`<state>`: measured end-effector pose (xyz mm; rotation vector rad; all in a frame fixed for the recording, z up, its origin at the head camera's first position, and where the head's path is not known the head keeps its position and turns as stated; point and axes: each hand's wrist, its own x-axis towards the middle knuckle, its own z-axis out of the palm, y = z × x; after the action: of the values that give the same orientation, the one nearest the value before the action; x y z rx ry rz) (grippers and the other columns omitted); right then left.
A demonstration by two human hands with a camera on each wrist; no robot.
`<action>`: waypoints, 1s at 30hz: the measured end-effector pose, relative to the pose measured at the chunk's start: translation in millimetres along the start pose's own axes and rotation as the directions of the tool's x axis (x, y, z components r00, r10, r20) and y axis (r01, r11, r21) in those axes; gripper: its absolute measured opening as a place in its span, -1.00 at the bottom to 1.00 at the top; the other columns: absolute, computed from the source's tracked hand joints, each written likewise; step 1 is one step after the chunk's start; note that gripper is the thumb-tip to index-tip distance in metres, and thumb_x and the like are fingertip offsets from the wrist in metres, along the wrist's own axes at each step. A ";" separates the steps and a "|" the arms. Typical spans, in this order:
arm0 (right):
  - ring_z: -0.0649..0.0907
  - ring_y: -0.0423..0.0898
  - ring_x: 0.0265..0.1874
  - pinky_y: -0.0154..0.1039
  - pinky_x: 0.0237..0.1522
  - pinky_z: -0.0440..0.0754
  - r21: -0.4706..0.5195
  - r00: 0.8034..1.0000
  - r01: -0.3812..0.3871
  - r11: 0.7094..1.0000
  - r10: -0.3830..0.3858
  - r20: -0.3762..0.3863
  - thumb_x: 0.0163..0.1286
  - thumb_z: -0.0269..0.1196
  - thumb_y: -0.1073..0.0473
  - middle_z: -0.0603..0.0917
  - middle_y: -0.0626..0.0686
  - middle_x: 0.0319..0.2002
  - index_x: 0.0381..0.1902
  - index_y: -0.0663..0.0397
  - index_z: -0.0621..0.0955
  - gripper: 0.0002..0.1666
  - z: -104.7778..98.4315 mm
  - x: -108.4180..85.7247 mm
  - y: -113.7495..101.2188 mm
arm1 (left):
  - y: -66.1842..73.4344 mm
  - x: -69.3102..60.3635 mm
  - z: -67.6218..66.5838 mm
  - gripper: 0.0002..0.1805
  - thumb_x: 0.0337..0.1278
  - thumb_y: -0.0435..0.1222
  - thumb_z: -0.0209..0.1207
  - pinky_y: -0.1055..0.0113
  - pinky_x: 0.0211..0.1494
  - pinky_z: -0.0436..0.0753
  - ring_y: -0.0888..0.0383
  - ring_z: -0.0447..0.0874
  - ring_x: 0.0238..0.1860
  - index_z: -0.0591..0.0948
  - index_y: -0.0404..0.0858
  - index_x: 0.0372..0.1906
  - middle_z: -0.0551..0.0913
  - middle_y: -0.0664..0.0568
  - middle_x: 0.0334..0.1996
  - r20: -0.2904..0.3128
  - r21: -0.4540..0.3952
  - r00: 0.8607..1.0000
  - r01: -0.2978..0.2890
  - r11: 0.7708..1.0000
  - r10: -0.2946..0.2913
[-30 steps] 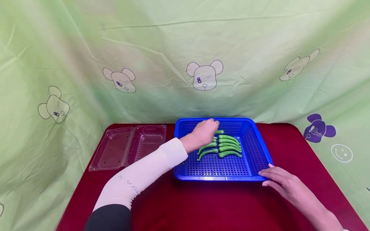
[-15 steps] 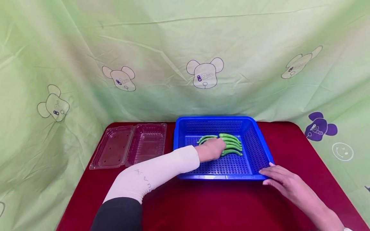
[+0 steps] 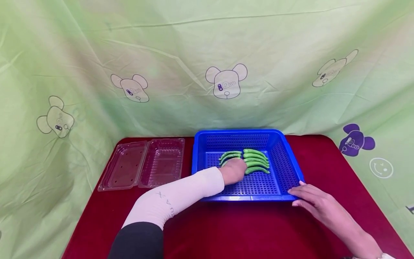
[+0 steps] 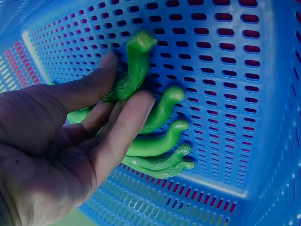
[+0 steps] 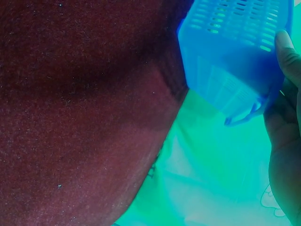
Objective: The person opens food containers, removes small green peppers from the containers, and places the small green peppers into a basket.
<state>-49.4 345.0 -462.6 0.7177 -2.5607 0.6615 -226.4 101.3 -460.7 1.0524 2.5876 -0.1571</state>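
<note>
A blue perforated plastic basket (image 3: 239, 198) holds green chili peppers (image 3: 254, 156) laid in two columns on its floor. My left hand (image 3: 235, 171) reaches inside, over the near part of the left column, and hides some of it. In the left wrist view, the thumb and fingers of that hand (image 4: 56, 165) close around one green chili pepper (image 4: 137, 66), with several others beside it. At the basket's near right corner, my right hand (image 3: 318, 203) grips the rim, fingers on top and thumb below.
A clear plastic clamshell box (image 3: 163, 162) lies open to the left of the basket, its lid (image 3: 124, 165) folded out flat. Both stand on a dark red cloth-covered table (image 3: 245, 230). A green printed curtain (image 3: 181, 108) hangs close behind and at the sides.
My left hand has come from the far side of the basket toward the near end of the left column, then slightly left. My right hand stays at the corner.
</note>
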 end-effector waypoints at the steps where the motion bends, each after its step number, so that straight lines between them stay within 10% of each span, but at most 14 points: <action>1: 0.34 -0.60 0.39 -0.73 0.38 0.17 0.003 1.000 0.002 1.000 -0.002 -0.001 0.42 0.12 -0.28 0.78 -0.05 -0.09 -0.01 -0.08 0.77 -0.47 0.5 0.2 0.0 | 0.2 -0.6 0.7 -0.86 0.24 -0.34 0.21 0.36 -0.06 0.74 0.20 0.75 -0.09 0.73 -0.06 -0.24 0.78 0.11 -0.08 0.004 -0.007 1.000 0.005 1.000 -0.005; 19: 0.38 -0.58 0.33 -0.76 0.35 0.16 -0.022 1.000 -0.013 1.000 0.014 0.015 0.36 0.21 -0.24 0.77 -0.07 -0.10 -0.04 -0.04 0.78 -0.51 1.5 -1.4 3.3 | -8.8 -3.3 -14.7 -0.84 0.29 -0.22 0.24 0.31 -0.06 0.76 0.20 0.76 -0.02 0.75 -0.02 -0.09 0.77 0.14 -0.02 -0.045 0.073 0.999 0.028 0.997 -0.025; 25: 0.41 -0.50 0.28 -0.81 0.34 0.06 -0.091 0.991 -0.096 0.991 0.104 0.080 -0.05 0.60 0.11 0.76 -0.07 -0.05 -0.03 -0.09 0.77 -0.47 -5.5 0.0 1.4 | -40.1 -23.2 -43.7 -0.89 0.31 -0.15 0.27 0.16 -0.10 0.77 0.07 0.79 -0.10 0.73 -0.06 -0.26 0.79 0.07 -0.12 -0.140 -0.082 0.983 0.106 0.991 -0.117; 30: 0.51 -0.14 0.16 -0.87 0.27 -0.01 -0.134 0.973 -0.156 0.979 0.175 0.149 0.06 0.58 0.08 0.68 -0.04 0.04 0.08 -0.05 0.70 -0.42 -11.5 9.1 1.1 | -89.1 -54.7 -57.0 -0.62 0.38 0.03 0.22 0.04 -0.05 0.76 -0.05 0.76 -0.06 0.70 -0.22 -0.13 0.76 -0.09 -0.10 -0.234 -0.231 0.932 0.224 0.947 -0.277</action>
<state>-54.4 348.5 -449.3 0.5406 -2.8039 0.5113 -267.2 14.3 -390.3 0.7061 2.8970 0.1953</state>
